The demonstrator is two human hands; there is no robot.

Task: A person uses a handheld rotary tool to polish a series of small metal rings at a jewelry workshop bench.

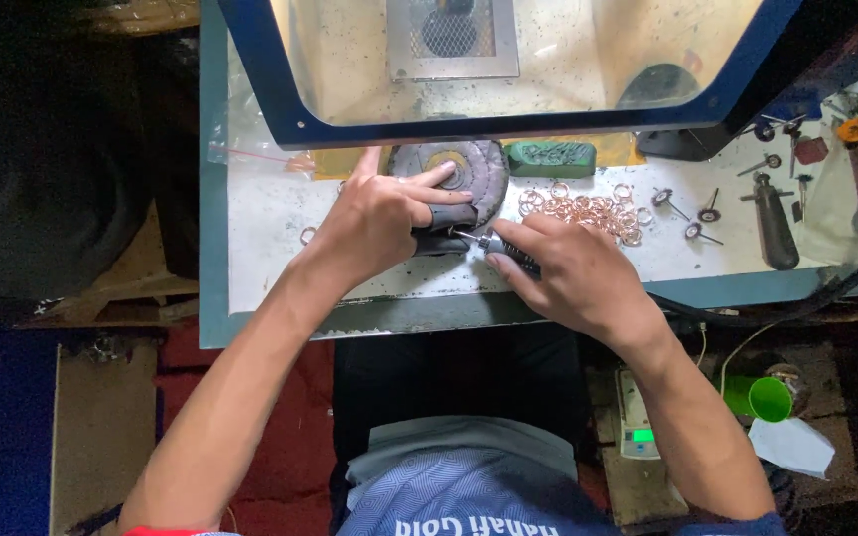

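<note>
Head view: left hand (379, 220) curled around a small dark block (446, 220), fingers pressing it down at centre of the surface (270, 228). Right hand (573, 273) pinches a rotary handpiece (508, 250) pen-style, tip meeting the block at 9 o'clock of that hand.

Risks, as I judge: the tip could skid onto the left fingertips, which sit just beside it. The cable (796, 303) trailing to 3 o'clock could drag the handpiece off line.

Room: pile of copper rings (588, 208) close at 12 o'clock of the right hand, easily scattered. Round buffing wheel (454, 167) and green compound bar (551, 157) crowd 12 o'clock. Blue-framed hood (508, 124) overhangs. Near edge sits just below the wrists.
</note>
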